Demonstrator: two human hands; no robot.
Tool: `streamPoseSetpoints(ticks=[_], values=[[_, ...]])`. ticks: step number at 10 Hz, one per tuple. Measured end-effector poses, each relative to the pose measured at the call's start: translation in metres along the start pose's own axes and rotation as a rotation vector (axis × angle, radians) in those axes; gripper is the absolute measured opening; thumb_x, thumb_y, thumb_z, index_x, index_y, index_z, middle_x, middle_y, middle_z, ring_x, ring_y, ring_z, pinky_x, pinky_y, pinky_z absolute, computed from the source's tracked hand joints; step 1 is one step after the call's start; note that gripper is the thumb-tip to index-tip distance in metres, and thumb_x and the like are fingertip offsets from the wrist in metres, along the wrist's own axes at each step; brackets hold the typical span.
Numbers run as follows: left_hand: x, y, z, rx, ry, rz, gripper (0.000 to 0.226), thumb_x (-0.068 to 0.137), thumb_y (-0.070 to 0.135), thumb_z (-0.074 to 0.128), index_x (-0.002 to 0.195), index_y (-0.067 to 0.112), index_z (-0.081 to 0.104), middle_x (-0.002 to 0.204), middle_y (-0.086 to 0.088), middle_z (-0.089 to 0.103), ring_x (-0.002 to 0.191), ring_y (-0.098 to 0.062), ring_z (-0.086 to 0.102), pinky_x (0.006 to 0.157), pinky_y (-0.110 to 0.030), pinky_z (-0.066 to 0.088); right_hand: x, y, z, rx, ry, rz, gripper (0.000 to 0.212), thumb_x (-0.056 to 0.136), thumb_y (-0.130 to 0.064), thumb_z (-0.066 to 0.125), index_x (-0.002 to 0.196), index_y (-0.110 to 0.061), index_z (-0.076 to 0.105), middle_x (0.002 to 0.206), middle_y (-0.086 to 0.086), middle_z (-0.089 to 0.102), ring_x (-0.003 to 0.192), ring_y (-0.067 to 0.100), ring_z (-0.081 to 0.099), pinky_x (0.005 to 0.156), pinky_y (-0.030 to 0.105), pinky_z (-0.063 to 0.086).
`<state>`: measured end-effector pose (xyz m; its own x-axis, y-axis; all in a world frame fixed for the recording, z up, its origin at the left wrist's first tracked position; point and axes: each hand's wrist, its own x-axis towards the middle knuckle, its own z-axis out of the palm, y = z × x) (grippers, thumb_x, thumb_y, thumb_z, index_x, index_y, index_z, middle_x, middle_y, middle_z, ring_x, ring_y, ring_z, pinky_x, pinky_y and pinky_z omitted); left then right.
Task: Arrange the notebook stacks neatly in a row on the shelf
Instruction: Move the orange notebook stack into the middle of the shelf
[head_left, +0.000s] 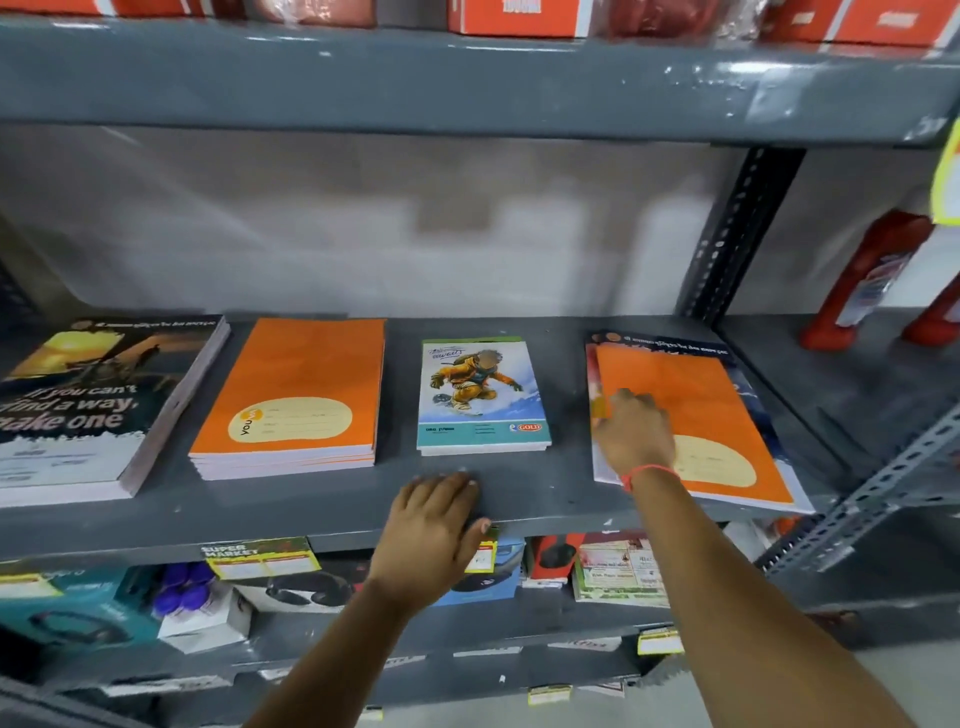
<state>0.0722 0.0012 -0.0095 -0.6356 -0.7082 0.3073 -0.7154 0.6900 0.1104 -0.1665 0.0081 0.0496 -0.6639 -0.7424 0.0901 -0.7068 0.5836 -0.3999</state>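
Note:
Several notebook stacks lie on the grey shelf (519, 493). At far left is a dark-cover stack (98, 410) with white lettering. Beside it is an orange stack (296, 395), then a small snowboarder-cover stack (480, 400). At right, an orange notebook (711, 415) lies askew on a dark-blue-cover stack (748, 384). My right hand (634, 434) rests on the left part of that orange notebook, fingers curled at its left edge. My left hand (431, 525) lies flat and open on the shelf's front edge, below the snowboarder stack, holding nothing.
A shelf above (467, 88) carries orange boxes (514, 18). Red bottles (872, 280) stand on the neighbouring shelf at right, past a perforated upright (737, 234). The lower shelf holds boxed goods (202, 618) and price tags (260, 558).

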Motion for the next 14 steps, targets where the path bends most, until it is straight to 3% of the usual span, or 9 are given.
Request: streamPoseSetpoints(ticks=[1, 3, 6, 7, 8, 9, 10, 12, 14], values=[[0.034, 0.045, -0.003, -0.226, -0.035, 0.041, 0.026, 0.089, 0.027, 0.047, 0.093, 0.013, 0.068, 0.093, -0.005, 0.072, 0.083, -0.025, 0.067, 0.071, -0.030, 0.054, -0.007, 0.044, -0.014, -0.100, -0.007, 0.215, 0.037, 0.089, -0.017, 0.040, 0.122, -0.002, 0.048, 0.128, 0.021, 0.047, 0.118, 0.039, 0.043, 0.094, 0.045, 0.041], [0.096, 0.123, -0.002, -0.704, -0.253, -0.280, 0.025, 0.090, 0.018, 0.044, 0.077, 0.005, 0.060, 0.095, -0.025, 0.066, 0.089, -0.037, 0.061, 0.067, -0.033, 0.042, -0.015, 0.097, -0.040, -0.043, -0.023, 0.443, 0.039, 0.087, -0.014, 0.039, 0.122, -0.002, 0.050, 0.134, 0.019, 0.045, 0.122, 0.037, 0.043, 0.100, 0.043, 0.038], [0.123, 0.146, 0.011, -0.882, -0.369, -0.600, 0.021, 0.086, 0.008, 0.047, 0.095, 0.001, 0.065, 0.103, -0.020, 0.069, 0.095, -0.033, 0.065, 0.068, -0.030, 0.045, -0.005, 0.121, -0.063, 0.226, -0.099, 0.484, 0.032, 0.086, -0.003, 0.042, 0.114, 0.002, 0.056, 0.120, 0.027, 0.058, 0.089, 0.032, 0.053, 0.075, 0.034, 0.043], [0.123, 0.144, 0.010, -0.950, -0.346, -0.685, 0.017, 0.083, 0.005, 0.050, 0.093, 0.001, 0.064, 0.103, -0.021, 0.069, 0.085, -0.031, 0.063, 0.066, -0.030, 0.044, 0.000, 0.128, -0.069, 0.310, -0.154, 0.473, 0.011, 0.087, -0.001, 0.047, 0.093, -0.001, 0.056, 0.114, 0.026, 0.057, 0.085, 0.024, 0.043, 0.075, 0.032, 0.038], [0.124, 0.142, 0.005, -1.043, -0.322, -0.717, 0.012, 0.080, 0.000, 0.053, 0.087, 0.000, 0.063, 0.097, -0.024, 0.067, 0.081, -0.027, 0.058, 0.076, -0.039, 0.054, -0.008, 0.126, -0.080, 0.429, -0.162, 0.453, 0.025, 0.085, 0.004, 0.049, 0.061, -0.003, 0.043, 0.098, 0.015, 0.047, 0.088, 0.025, 0.043, 0.078, 0.035, 0.037], [0.127, 0.140, -0.001, -1.135, -0.294, -0.753, 0.012, 0.079, -0.004, 0.055, 0.072, 0.006, 0.058, 0.092, -0.020, 0.067, 0.087, -0.029, 0.064, 0.086, -0.042, 0.056, -0.008, 0.131, -0.082, 0.454, -0.168, 0.456, 0.037, 0.082, 0.004, 0.054, 0.053, -0.010, 0.037, 0.097, 0.014, 0.045, 0.088, 0.025, 0.041, 0.078, 0.032, 0.035], [0.124, 0.129, -0.024, -1.202, -0.249, -0.757, 0.025, 0.080, -0.004, 0.058, 0.063, 0.013, 0.049, 0.069, -0.006, 0.057, 0.068, -0.019, 0.056, 0.072, -0.031, 0.051, 0.003, 0.120, -0.085, 0.471, -0.205, 0.423, 0.036, 0.077, 0.001, 0.061, 0.051, -0.010, 0.039, 0.088, 0.014, 0.049, 0.080, 0.024, 0.045, 0.074, 0.031, 0.035], [0.105, 0.048, -0.076, -1.270, -0.025, -0.830, 0.029, 0.078, -0.008, 0.056, 0.061, 0.014, 0.049, 0.068, -0.003, 0.056, 0.067, -0.015, 0.054, 0.055, -0.022, 0.047, 0.007, 0.028, -0.085, 0.710, -0.277, 0.242, 0.029, 0.068, 0.005, 0.065, 0.051, -0.012, 0.049, 0.068, 0.012, 0.055, 0.060, 0.024, 0.051, 0.056, 0.030, 0.042], [0.056, -0.074, -0.119, -1.115, 0.138, -0.938, 0.033, 0.076, -0.010, 0.054, 0.054, 0.013, 0.046, 0.060, -0.004, 0.044, 0.058, -0.015, 0.044, 0.051, -0.022, 0.042, -0.022, -0.104, -0.035, 0.773, -0.369, 0.035, 0.018, 0.062, 0.007, 0.067, 0.053, -0.003, 0.055, 0.075, 0.022, 0.059, 0.073, 0.029, 0.058, 0.071, 0.037, 0.048]])
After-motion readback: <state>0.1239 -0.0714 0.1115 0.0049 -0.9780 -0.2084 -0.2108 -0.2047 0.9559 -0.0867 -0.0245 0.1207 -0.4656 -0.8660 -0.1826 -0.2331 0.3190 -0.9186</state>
